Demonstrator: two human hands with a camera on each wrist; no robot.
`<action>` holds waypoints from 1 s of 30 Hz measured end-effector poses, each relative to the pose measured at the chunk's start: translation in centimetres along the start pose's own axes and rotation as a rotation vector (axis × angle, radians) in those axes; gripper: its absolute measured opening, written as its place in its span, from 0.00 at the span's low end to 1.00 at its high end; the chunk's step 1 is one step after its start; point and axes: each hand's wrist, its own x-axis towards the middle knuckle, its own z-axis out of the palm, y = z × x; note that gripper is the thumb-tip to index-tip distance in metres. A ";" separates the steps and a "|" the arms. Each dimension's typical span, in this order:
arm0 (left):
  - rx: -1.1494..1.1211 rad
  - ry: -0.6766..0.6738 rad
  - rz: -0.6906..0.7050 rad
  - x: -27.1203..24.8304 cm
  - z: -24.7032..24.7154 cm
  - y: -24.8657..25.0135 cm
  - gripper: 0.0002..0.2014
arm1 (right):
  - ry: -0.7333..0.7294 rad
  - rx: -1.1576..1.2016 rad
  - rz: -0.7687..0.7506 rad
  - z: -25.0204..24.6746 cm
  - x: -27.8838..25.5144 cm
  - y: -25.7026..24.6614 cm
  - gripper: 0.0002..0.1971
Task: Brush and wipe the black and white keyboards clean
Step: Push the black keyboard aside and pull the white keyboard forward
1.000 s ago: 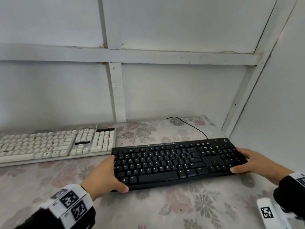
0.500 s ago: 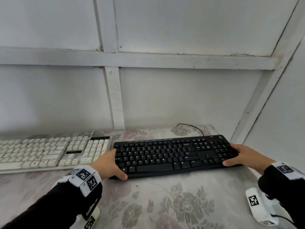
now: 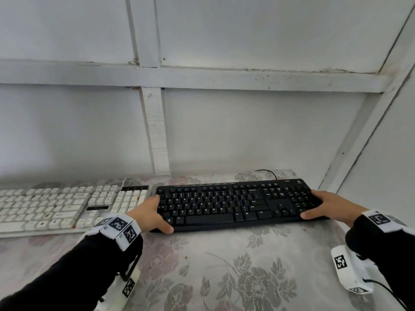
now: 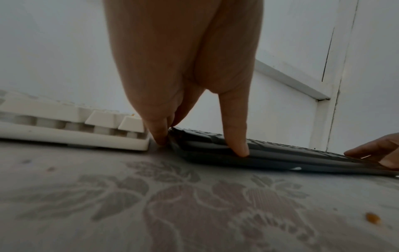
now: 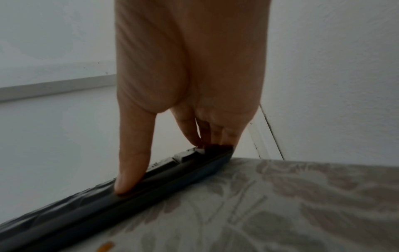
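Note:
A black keyboard lies flat on the floral cloth, its left end close beside a stained white keyboard. My left hand grips the black keyboard's left end: the thumb sits on the front edge and the fingers go down between the two keyboards. My right hand grips the right end, with the thumb on the front edge and the fingers over the far right corner. No brush or cloth is in view.
The floral tablecloth covers the table in front of the keyboards. A white panelled wall stands right behind them, with a corner at the right. The black cable loops at the back. An orange crumb lies on the cloth.
Both hands have slid the black keyboard away from me towards the wall, and it now lies level with the white keyboard. My arms are stretched further out.

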 end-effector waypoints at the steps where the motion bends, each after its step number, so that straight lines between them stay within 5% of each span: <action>1: 0.009 -0.003 0.001 0.0 0.1 0.1 0.53 | -0.001 -0.005 0.001 0.0 0.0 0.0 0.22; 11: 0.125 0.109 0.063 -0.2 0.8 0.7 0.40 | 0.026 -0.161 -0.018 0.1 0.1 0.0 0.23; 18: 0.124 0.092 0.190 -3.1 -0.9 -1.2 0.27 | 0.091 -0.392 -0.062 2.5 -2.7 -5.8 0.28; 22: 0.037 0.131 0.224 -5.5 -3.2 -3.5 0.38 | 0.039 -0.413 -0.174 6.0 -4.6 -10.5 0.36; 30: 0.014 0.293 0.174 -9.3 -10.8 -13.4 0.34 | -0.087 -0.368 -0.338 18.3 -7.5 -20.9 0.39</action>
